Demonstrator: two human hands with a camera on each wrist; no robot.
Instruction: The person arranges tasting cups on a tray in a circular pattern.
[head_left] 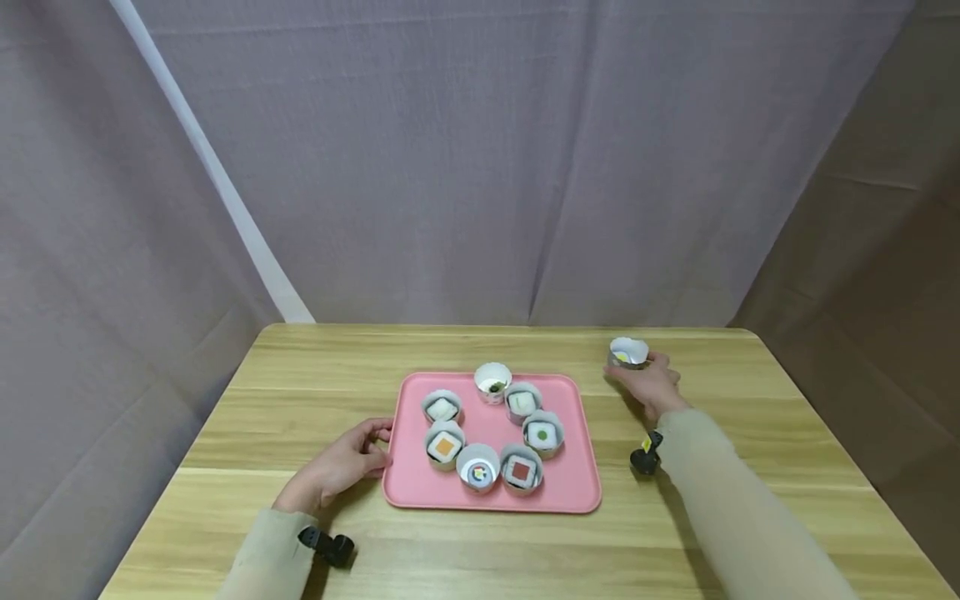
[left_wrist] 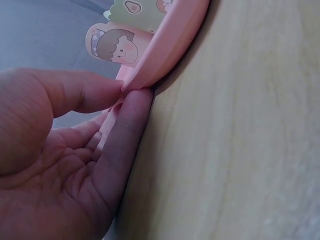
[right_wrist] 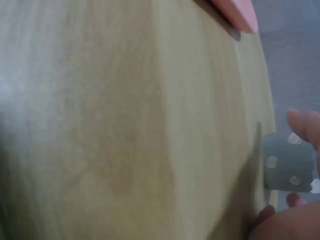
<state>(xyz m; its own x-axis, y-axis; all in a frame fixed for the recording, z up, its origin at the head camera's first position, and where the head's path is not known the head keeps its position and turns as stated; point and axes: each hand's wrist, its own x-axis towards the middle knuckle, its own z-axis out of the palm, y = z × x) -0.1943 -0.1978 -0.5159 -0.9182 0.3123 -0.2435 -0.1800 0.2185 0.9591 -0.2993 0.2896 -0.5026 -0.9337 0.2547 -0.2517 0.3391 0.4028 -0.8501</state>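
Note:
At the left edge of a pink tray point(head_left: 487, 427), my left hand point(head_left: 341, 463) pinches the rim between thumb and finger. The left wrist view shows the thumb on top of the rim point(left_wrist: 172, 52) and a finger against its underside. Beyond the tray, at the back right of the table, my right hand point(head_left: 649, 387) grips a small paper cup point(head_left: 627, 350) by its side. Something yellow and white shows inside that cup. Its wall point(right_wrist: 286, 162) is grey-green with pale spots in the right wrist view, where most of the hand is cut off.
Several paper cups stand in a ring on the tray, with pieces like sushi inside, among them an orange-topped one point(head_left: 445, 447), a red-topped one point(head_left: 520, 472) and a green-dotted one point(head_left: 542, 435). The wooden table point(head_left: 300, 383) ends at a grey curtain point(head_left: 420, 183).

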